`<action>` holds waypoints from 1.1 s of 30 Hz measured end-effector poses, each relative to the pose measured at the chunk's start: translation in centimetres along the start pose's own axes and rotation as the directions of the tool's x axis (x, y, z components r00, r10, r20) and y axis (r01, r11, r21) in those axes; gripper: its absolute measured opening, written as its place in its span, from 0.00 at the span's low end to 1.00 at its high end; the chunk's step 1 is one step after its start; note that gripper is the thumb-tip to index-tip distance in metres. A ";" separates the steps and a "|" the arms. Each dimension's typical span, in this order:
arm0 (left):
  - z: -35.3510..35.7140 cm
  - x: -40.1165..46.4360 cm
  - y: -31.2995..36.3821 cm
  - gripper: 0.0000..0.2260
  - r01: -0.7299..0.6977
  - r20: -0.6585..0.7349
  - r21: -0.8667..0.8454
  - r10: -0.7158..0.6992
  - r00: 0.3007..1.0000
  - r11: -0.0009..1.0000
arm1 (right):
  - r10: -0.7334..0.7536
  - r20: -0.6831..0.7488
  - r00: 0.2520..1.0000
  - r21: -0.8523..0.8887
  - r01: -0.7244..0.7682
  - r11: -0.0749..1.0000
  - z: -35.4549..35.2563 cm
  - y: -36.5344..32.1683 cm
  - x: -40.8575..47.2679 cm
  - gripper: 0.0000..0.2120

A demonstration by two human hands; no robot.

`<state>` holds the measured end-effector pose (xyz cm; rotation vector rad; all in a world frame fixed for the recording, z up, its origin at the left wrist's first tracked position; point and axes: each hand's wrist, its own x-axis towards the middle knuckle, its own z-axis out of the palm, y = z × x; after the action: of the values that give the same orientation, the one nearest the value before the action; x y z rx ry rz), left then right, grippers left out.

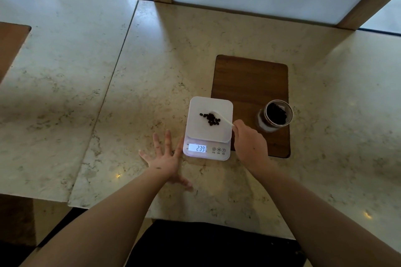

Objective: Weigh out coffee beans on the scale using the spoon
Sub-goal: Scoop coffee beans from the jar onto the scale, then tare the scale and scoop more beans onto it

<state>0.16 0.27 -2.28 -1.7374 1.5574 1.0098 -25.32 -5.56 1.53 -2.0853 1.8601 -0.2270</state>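
Right hand (249, 143) pinching white spoon (222, 119), bowl over coffee beans (210, 119) piled mid-frame on scale (208, 128). Left hand (166, 158) splayed flat on worktop (152, 71), holding nothing. Best tipping gently, watching display (197, 148); refilling from jar (275, 115) at right.

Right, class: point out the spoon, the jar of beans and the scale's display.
spoon (223, 119), head view, on the white handle above the platform.
jar (277, 113), head view, on the beans seen through its open mouth.
display (197, 148), head view, on the lit screen.
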 end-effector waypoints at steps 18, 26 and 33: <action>-0.6 -0.8 0.2 0.70 0.024 0.012 0.026 -0.024 1.000 0.999 | 0.310 0.150 0.939 0.477 -0.343 0.809 1.5 -1.0 -13.6 0.11; -0.3 -0.4 -0.1 0.70 0.021 -0.011 0.027 -0.021 1.000 0.999 | 0.323 0.157 0.933 0.461 -0.359 0.812 1.2 1.0 -14.0 0.10; -0.3 -0.6 0.0 0.71 0.015 -0.012 0.030 -0.015 1.000 0.999 | 0.349 0.156 0.924 0.457 -0.381 0.804 1.2 1.3 -13.6 0.09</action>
<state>0.21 0.37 -1.61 -1.7350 1.5563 0.9664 -27.89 7.89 1.38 -1.3580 1.8839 -0.4640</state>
